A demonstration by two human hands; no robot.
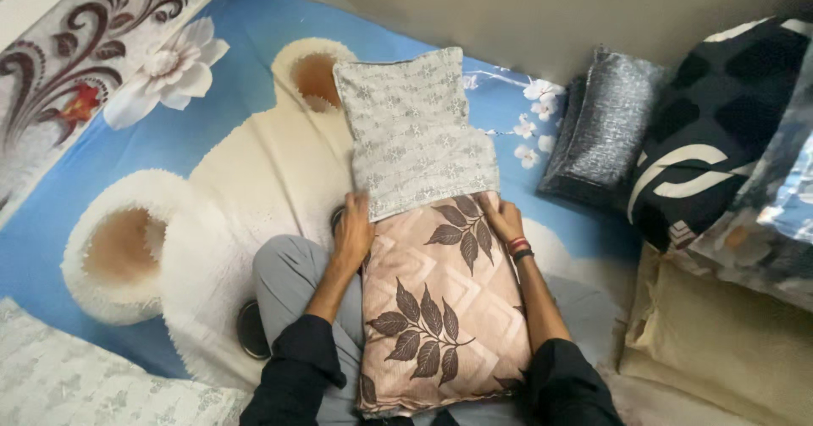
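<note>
A beige pillow (440, 307) printed with brown leaves lies lengthwise on my lap. Its far end is partly inside a grey patterned pillowcase (415, 130) that stretches away over the bed. My left hand (352, 229) grips the left side of the pillowcase's opening edge. My right hand (501, 218) grips the right side of that edge; a red and black band circles its wrist. Both of my arms wear dark sleeves.
The bed sheet (212, 146) is blue with a large cream bear print. A dark grey cushion (601, 130), a black-and-white pillow (720, 113) and a plain beige pillow (720, 341) are stacked at right. More grey patterned fabric (76, 384) lies at lower left. A wall runs behind.
</note>
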